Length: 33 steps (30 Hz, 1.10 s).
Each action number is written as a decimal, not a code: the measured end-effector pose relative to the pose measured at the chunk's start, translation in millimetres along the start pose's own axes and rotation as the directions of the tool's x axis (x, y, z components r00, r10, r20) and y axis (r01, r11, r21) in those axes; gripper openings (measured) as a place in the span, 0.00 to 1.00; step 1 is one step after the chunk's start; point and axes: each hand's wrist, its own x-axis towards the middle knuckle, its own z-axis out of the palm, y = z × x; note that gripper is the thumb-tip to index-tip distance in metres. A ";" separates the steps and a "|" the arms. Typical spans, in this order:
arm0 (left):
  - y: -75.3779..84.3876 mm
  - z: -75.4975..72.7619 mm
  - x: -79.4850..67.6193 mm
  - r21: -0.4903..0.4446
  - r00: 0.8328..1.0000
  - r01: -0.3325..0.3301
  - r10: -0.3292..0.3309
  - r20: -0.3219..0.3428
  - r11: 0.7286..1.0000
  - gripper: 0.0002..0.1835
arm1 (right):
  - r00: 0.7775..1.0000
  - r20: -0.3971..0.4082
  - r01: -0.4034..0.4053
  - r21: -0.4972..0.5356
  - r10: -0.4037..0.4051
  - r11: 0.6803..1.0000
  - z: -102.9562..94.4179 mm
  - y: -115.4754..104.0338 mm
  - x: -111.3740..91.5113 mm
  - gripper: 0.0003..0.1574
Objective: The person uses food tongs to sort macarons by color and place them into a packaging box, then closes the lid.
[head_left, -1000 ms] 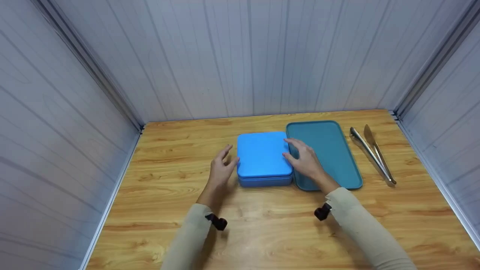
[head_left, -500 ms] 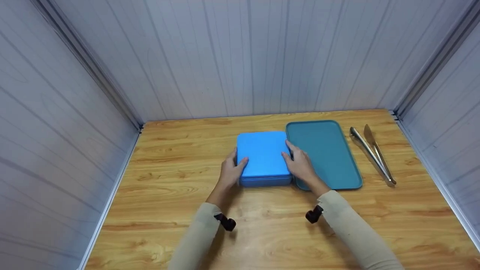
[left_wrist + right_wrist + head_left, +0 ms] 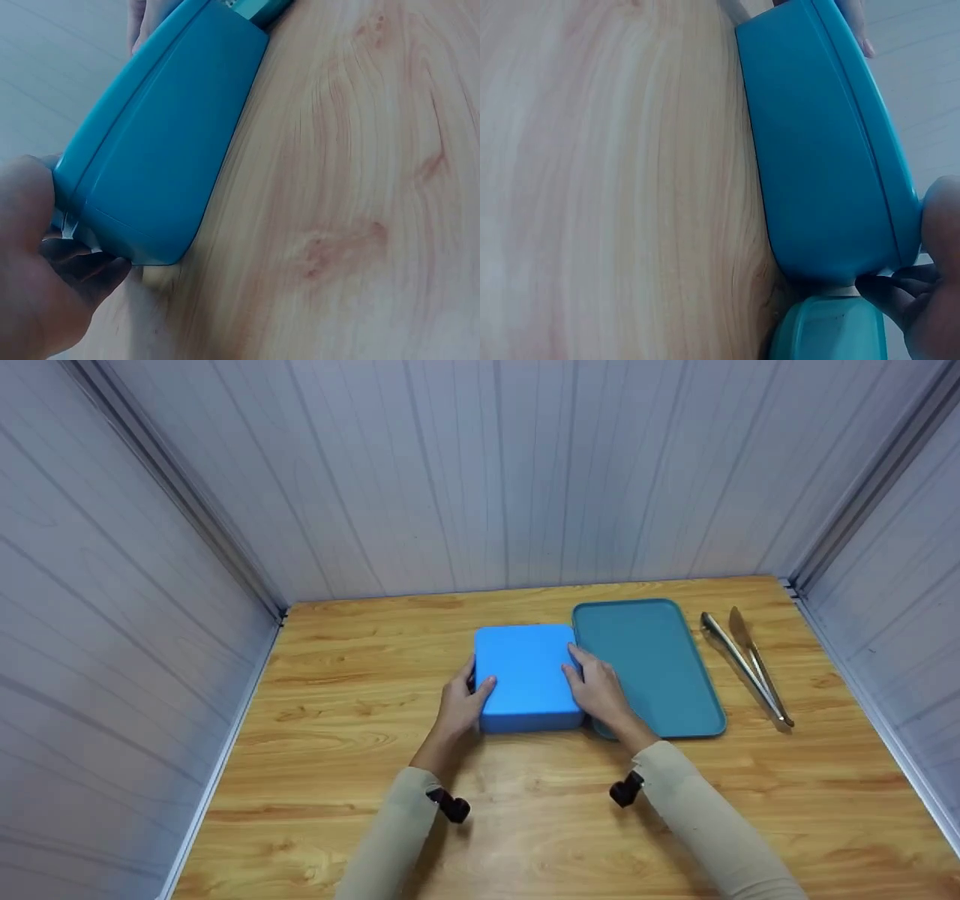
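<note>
A square blue lidded box (image 3: 525, 669) sits mid-table in the head view. My left hand (image 3: 459, 701) grips its left side, thumb on top of the lid and fingers down along the side wall. On the opposite side my right hand (image 3: 600, 690) holds the box the same way, its thumb at the lid's edge. The left wrist view shows the seam between lid and body of the blue box (image 3: 165, 142), with fingertips tucked below the lid's rim. In the right wrist view, fingers (image 3: 889, 296) reach under the rim of the blue box (image 3: 810, 142).
Right beside the box lies a teal tray (image 3: 652, 667). Farther right, metal tongs (image 3: 742, 671) with a dark end rest on the wooden table (image 3: 360, 682). Pale panel walls (image 3: 465, 480) stand behind the table and on both sides.
Both hands have closed in from beside the box and now grip its sides. The gap along the lid's front edge has narrowed to almost nothing. Tray and tongs have stayed put.
</note>
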 end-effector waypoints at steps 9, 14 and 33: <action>-29.7 6.6 14.5 0.014 0.997 -0.069 0.069 -0.020 0.998 0.43 | 0.998 -0.050 0.037 -0.011 -0.037 0.999 -2.8 -6.5 -3.2 0.37; -25.7 5.0 11.6 0.007 0.999 -0.049 0.049 -0.016 0.999 0.44 | 0.994 -0.106 0.031 -0.044 -0.035 0.999 3.0 -7.1 -5.9 0.36; 5.0 -1.9 34.1 0.276 0.994 0.082 -0.097 0.043 0.958 0.45 | 0.991 0.097 -0.085 -0.087 0.093 0.993 -39.4 -77.9 -0.3 0.43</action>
